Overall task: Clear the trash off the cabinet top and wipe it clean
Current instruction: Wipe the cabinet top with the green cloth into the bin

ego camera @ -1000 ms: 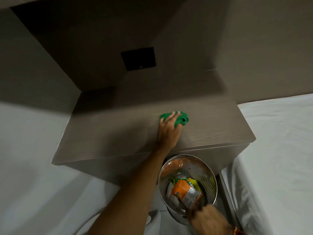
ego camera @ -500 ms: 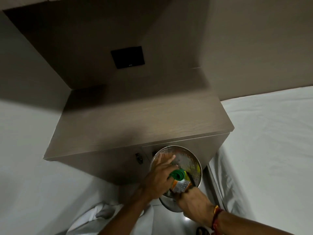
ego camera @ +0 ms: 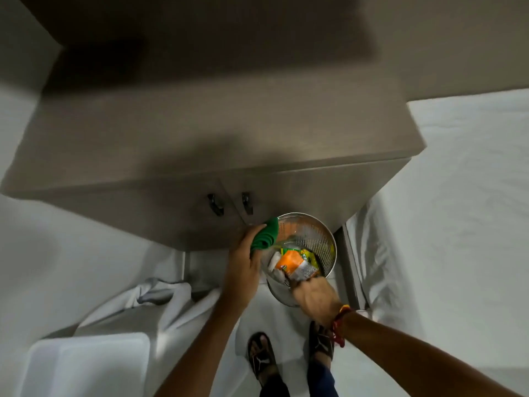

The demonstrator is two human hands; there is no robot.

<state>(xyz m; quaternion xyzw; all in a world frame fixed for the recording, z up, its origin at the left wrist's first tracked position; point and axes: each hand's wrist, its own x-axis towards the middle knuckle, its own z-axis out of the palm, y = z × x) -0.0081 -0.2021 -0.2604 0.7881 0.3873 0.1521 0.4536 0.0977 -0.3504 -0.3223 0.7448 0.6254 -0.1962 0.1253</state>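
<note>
A brown wood-grain cabinet is filling the upper half of the view, its surface lying bare and partly in shadow, with white bedding flanking it on both sides. Two small metal handles are showing on its front. Below the front edge, the left hand is curling closed around a bunched green cloth, holding it against the left rim of a shiny perforated metal bin. The bin is sitting low in front of the cabinet and is carrying crumpled wrappers in orange, yellow and white. The right hand is gripping the bin's near rim, its fingers hidden behind the edge, with a red thread bracelet circling the wrist. Two sandalled feet are standing on the pale floor beneath.
</note>
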